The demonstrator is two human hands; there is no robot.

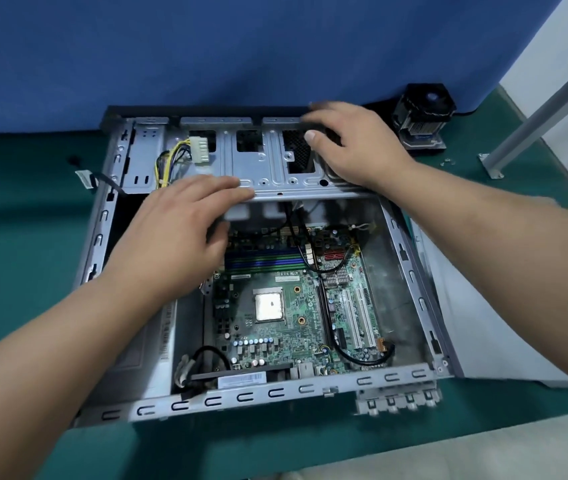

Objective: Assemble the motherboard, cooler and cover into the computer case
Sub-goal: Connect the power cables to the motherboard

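One open case (410, 271) is laid flat on the green table (15, 237), its long axis running from the viewer toward the blue backdrop (206, 46). One white cover (476, 323) is seen flat on the table just beside the case's right wall, its long edge running the same way.

One motherboard (286, 327) is seated on the case floor, toward the right half, its long axis parallel to the case's; the bare square processor (268, 306) faces up near its middle, and two white slots (355, 317) run lengthwise on its right side.

One metal drive cage (268, 161) spans the far end of the case, crosswise, above the motherboard's far edge. Both hands are placed on it. The left hand (178, 230) is laid at the cage's near-left edge, fingers bent over the lip; how far they wrap under it cannot be told. The right hand (355, 147) is pressed on the cage's far-right corner, fingers spread and fairly straight, thumb on the top plate.

One cooler (422, 116) stands on the table beyond the case's far-right corner, well apart from both hands, fan upward.

One white connector (201, 150) with yellow and black wires shows through the cage's left opening.
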